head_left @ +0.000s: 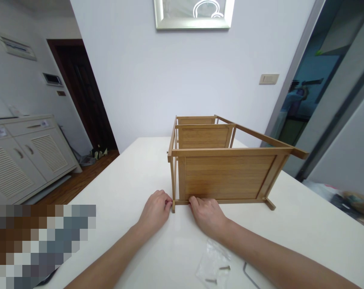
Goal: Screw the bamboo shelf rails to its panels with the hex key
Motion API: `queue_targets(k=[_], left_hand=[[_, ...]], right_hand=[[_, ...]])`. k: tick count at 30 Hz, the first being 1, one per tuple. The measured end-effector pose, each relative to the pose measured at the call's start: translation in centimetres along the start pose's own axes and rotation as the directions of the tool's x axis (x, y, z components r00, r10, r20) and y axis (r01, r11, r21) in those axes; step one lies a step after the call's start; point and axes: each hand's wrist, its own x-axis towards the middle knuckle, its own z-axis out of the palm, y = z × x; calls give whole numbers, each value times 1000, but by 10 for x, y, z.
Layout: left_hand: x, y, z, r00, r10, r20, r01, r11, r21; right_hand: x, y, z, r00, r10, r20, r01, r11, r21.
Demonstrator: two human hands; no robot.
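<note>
A wooden shelf unit [226, 176] lies on its side on the white table, its panels standing upright. At the front left corner, my left hand [156, 210] is closed in a pinch against the outer side of the shelf's leg. Whatever its fingertips hold is hidden. My right hand [207, 212] grips the lower rail of the front panel just right of that corner, fingers curled behind it. A bolt end [167, 152] sticks out at the upper left corner of the unit.
Nearer me lie a clear plastic bag [210, 259], two screws [224, 267] and a hex key [250, 275], beside my right forearm. The white table [118, 180] reaches the wall. A louvred cabinet [28, 148] stands at left; another person [293, 98] is beyond the doorway at right.
</note>
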Motion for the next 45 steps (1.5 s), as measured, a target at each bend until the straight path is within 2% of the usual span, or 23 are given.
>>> queue_targets(k=[12, 20, 45], left_hand=[[1, 2, -1, 998, -64, -10, 64, 998, -14], [-2, 2, -4, 999, -2, 37, 2, 1000, 1], [-3, 7, -1, 1000, -19, 11, 18, 996, 85]], right_hand=[[1, 1, 0, 999, -3, 37, 3, 1000, 13], [0, 0, -5, 997, -3, 71, 1, 999, 33], [2, 4, 2, 999, 5, 49, -10, 994, 106]])
